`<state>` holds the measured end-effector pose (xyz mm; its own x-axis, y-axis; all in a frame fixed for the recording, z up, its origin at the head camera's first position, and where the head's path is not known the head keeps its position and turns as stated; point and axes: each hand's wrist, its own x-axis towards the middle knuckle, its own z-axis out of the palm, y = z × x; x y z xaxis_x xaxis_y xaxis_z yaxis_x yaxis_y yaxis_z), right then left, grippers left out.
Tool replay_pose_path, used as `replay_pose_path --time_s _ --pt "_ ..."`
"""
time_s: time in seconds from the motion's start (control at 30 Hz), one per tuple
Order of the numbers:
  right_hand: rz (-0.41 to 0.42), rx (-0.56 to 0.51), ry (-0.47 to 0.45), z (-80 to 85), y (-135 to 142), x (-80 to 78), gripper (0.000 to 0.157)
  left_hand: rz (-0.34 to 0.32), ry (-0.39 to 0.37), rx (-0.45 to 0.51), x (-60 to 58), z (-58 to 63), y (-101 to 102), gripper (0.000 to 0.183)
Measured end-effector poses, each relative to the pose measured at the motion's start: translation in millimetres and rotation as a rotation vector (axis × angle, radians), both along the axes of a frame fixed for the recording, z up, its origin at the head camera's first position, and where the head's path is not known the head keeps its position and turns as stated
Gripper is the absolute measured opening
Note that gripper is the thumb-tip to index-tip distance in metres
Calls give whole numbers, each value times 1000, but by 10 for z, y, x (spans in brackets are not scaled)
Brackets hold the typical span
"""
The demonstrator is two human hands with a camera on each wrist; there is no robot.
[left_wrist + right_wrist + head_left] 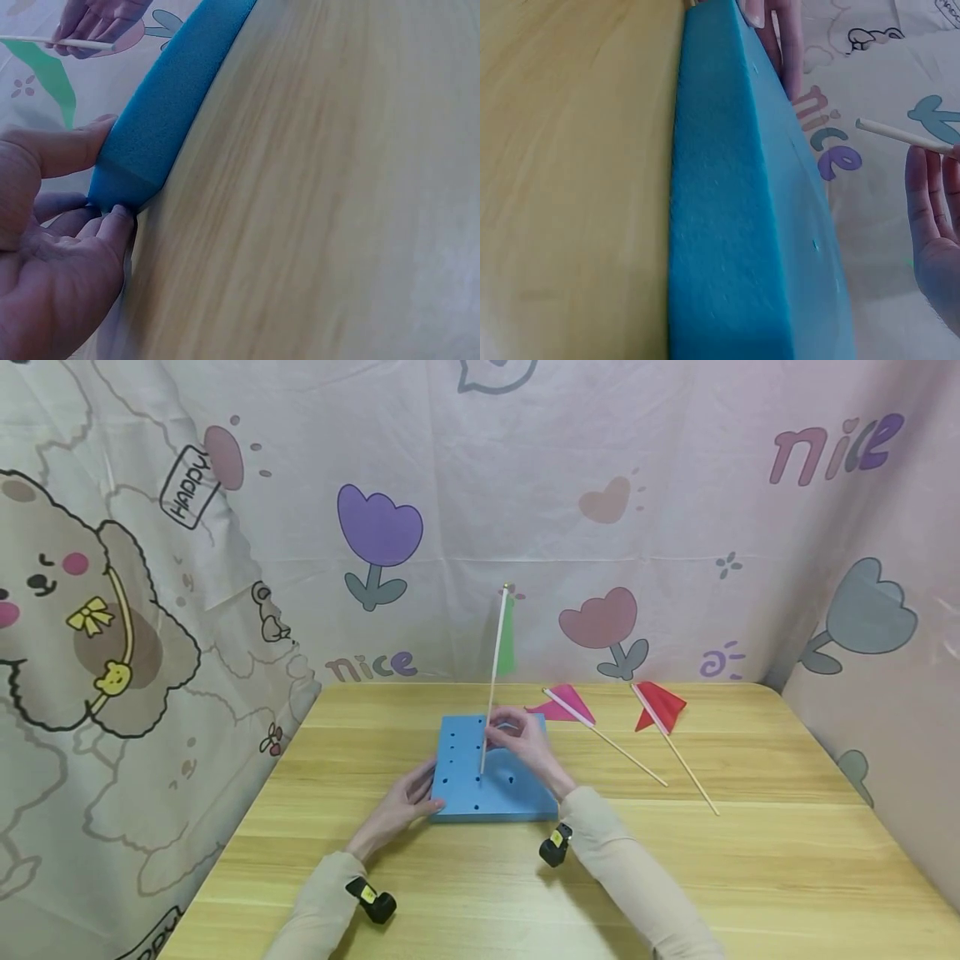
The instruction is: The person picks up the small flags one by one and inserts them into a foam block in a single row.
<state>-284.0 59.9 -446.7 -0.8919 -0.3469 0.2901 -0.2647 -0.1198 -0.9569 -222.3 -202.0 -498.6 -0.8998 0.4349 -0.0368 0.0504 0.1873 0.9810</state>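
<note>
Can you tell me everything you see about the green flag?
The green flag has a thin, pale stick, perhaps wooden, with green material near the top and a small yellowish tip. It's nearly upright, leaning slightly right in the head view. The right hand pinches the stick's lower part over the blue board, and the bottom end touches nothing.

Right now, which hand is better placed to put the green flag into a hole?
Probably the right hand: it pinches the green flag by its stick, whose lower end is free above the blue block. The left hand holds the block's left side.
</note>
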Motion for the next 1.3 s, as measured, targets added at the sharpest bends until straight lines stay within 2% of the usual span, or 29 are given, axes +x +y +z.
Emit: replay_pose_path --time_s 0.2,0.57,0.83,0.97,1.2,1.3 --pt "30 -32 -17 -42 -100 -34 31 0 -5 8 -6 -11 -9 89" --pt "66 -12 39 -102 -255 -84 29 1 -2 -1 -5 3 -7 88" --pt "44 42 50 -139 -381 -82 27 0 4 0 -14 3 -7 87" --pt "41 66 67 -112 -428 -51 27 -13 2 24 -13 -3 -13 87" --pt "41 110 83 75 -446 107 26 -21 -4 34 -10 -6 -20 86" --pt "35 123 93 76 -464 120 26 -20 -9 35 -10 -6 -20 86"
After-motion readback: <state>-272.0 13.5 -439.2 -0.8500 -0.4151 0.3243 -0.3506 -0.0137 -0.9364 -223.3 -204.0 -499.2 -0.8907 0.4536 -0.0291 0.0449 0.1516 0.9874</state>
